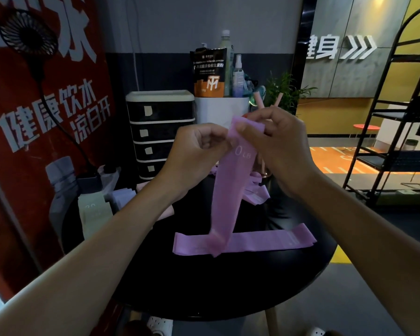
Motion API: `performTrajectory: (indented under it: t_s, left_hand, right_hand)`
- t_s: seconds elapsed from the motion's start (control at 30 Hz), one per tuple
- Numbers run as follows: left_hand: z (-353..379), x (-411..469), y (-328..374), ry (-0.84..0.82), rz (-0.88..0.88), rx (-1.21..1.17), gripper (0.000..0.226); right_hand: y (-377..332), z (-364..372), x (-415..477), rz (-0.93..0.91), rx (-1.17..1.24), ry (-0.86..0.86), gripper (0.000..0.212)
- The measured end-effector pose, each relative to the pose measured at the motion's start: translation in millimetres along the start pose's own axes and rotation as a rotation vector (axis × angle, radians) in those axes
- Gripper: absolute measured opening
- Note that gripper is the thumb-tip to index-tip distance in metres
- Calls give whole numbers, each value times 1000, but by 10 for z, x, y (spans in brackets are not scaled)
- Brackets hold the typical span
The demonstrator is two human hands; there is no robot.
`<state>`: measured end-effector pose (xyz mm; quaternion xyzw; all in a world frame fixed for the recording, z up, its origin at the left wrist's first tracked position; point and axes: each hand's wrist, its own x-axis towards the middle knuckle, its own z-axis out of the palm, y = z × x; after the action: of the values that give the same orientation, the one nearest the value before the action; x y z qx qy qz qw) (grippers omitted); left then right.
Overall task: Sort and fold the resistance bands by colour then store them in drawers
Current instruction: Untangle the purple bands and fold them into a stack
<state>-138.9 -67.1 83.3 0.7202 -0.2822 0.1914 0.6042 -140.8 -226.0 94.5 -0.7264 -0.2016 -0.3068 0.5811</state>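
Observation:
A purple resistance band (230, 190) hangs from both my hands above the round black table (216, 287). My left hand (197, 151) pinches its upper left edge; my right hand (279, 141) grips its top end. The band's lower end touches another purple band (257, 240) lying flat across the table. More purple bands (255, 190) lie in a loose heap behind it. Folded pale green bands (94, 209) and lilac bands (121, 195) sit at the table's left. A black drawer unit (155, 132) with several drawers, all shut, stands at the back.
A white bin (218, 110) holding a pouch and bottles stands right of the drawers, with a small plant (284, 93) behind it. A red banner (34, 117) and a clip fan (27, 35) are on the left. A black metal rack (398, 132) stands at the right.

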Motion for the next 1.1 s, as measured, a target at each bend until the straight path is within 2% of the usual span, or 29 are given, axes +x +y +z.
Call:
performTrajectory:
  t_s: [0.07,0.13,0.27,0.37,0.5,0.57,0.73,0.87,1.03,1.1]
  left_hand:
    - [-2,23,9,48,-8,-11,13]
    - [-4,37,6,104,-19,-34,11]
    - [-7,45,-13,184,-50,-54,13]
    - [-24,41,-37,196,-138,-64,19]
    - [-50,31,-46,192,-192,-77,15]
    - [-66,30,-53,233,-194,-83,14]
    - [-170,35,-132,369,-248,-134,14]
    - [-293,2,-275,443,-286,-115,15]
    - [-409,-167,-464,482,-282,-67,25]
    - [-437,-240,-524,478,-275,-43,25]
  right_hand:
    - [23,16,-13,95,27,-25,34]
    - [69,22,-61,178,96,-157,37]
    - [203,37,-227,246,139,-370,17]
    - [235,25,-303,287,189,-439,18]
    - [282,33,-347,347,238,-451,21]
    - [303,16,-370,413,311,-468,26]
    - [378,-97,-472,579,447,-649,53]
    - [489,-205,-576,640,438,-679,53]
    - [606,-417,-634,698,425,-629,48]
    - [685,-532,-641,721,414,-601,57]
